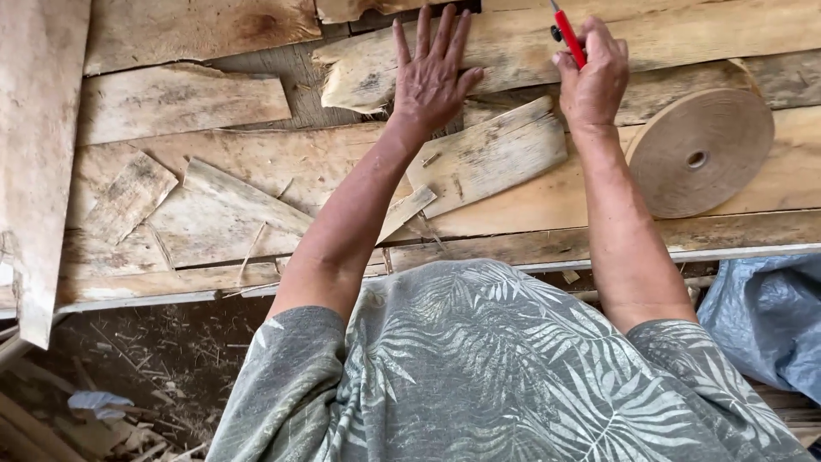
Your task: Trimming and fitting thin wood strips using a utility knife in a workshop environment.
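My left hand (432, 75) lies flat, fingers spread, on a thin sheet of wood veneer (513, 43) at the far side of the work table. My right hand (594, 81) is closed around a red utility knife (568, 36), held just right of the left hand over the same sheet. A smaller, ragged veneer piece (492, 154) lies just below both hands.
A large roll of brown paper tape (699, 152) lies flat at the right. Several veneer scraps (214, 201) cover the table's left half. A long board (34, 154) leans at far left. Grey-blue plastic sheet (765, 316) sits lower right; wood debris (103, 402) litters the floor.
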